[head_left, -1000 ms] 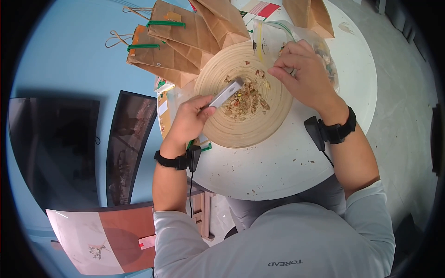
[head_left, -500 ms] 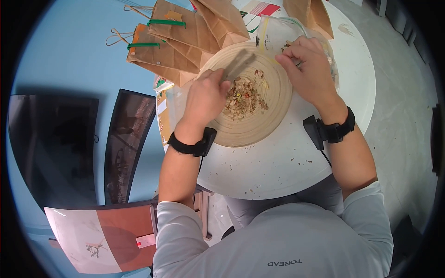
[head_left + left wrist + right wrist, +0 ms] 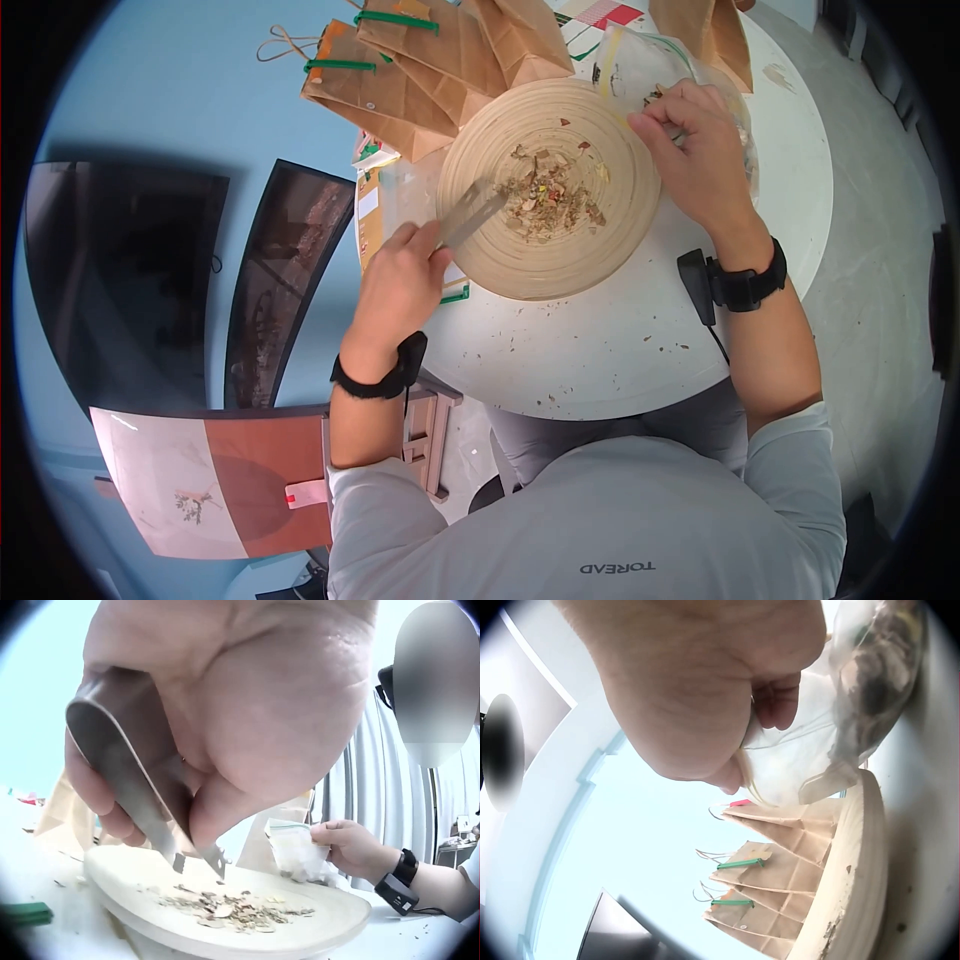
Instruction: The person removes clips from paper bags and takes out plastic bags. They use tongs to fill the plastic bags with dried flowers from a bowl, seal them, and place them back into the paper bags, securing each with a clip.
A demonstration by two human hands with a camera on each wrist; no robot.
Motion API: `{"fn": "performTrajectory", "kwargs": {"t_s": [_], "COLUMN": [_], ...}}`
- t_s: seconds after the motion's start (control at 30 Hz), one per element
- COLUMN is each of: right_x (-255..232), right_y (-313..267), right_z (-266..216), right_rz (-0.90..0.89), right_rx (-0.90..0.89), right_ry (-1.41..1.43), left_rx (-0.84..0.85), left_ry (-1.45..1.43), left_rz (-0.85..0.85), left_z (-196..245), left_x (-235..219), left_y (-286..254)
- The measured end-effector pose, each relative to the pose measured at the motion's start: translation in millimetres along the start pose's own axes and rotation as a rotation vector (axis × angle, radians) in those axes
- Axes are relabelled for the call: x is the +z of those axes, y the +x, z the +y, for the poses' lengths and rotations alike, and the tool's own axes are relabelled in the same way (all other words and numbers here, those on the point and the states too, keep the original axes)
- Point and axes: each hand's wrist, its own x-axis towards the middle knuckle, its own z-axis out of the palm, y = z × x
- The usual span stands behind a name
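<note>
My left hand [image 3: 398, 280] grips a pair of metal tongs [image 3: 472, 215] at the left side of a round wooden plate [image 3: 632, 205]. In the left wrist view the tongs [image 3: 127, 761] are one bent strip with toothed tips, slightly apart over the plate with nothing seen between them. A heap of dried, crumbled bits [image 3: 550, 205] in brown, yellow and red lies mid-plate. With thumb and fingers my right hand [image 3: 700, 160] pinches the edge of a clear zip bag [image 3: 635, 60] at the plate's far right. Dark, chunky contents show inside the bag [image 3: 874, 682].
Brown paper bags [image 3: 375, 90] with green clips [image 3: 340, 65] stand at the back left, close to the plate. Another paper bag [image 3: 705, 40] is at the back right. Crumbs lie scattered along the near edge of the white table [image 3: 590, 350].
The left hand with the tongs swung up over the plate's far left, then came back down to its left side. The right hand stays at the bag. The head view has shifted a little.
</note>
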Motion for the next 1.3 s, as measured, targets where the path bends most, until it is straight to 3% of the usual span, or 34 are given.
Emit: {"fn": "performTrajectory", "kwargs": {"t_s": [0.13,0.37,0.57,0.67,0.77,0.9,1.07,1.3], "right_x": [-0.5,0.8,0.5,2.0,0.9,1.0,1.5,0.1], "right_y": [0.7,0.6,1.2,0.8,1.0,0.9,0.9,1.3], "right_z": [-1.2,-0.1,-2.4,-4.1,-4.1,-4.3,-4.9,-5.8], "right_rz": [-0.009,-0.042,-0.073,-0.095,-0.110,-0.107,-0.117,-0.136], "right_rx": [0.000,-0.023,-0.006,0.003,0.029,0.022,0.033,0.035], "right_ry": [-0.015,-0.022,-0.043,-0.035,-0.034,-0.049,-0.035,-0.037], "left_rx": [-0.054,0.028,-0.123,-0.227,-0.109,-0.087,-0.031,-0.022], "left_ry": [0.087,-0.026,-0.088,-0.026,-0.136,-0.135,-0.109,-0.243], "left_rz": [-0.062,0.064,0.089,-0.040,-0.081,-0.042,0.090,0.083], "left_z": [9.4,40.4,16.2,17.1,28.4,46.1,35.4,30.8], "left_x": [1.6,36.7,31.5,40.8,41.2,46.7,59.6,61.3], "left_y": [-23.8,-2.8,-2.2,13.2,13.2,11.4,11.0,12.7]}}
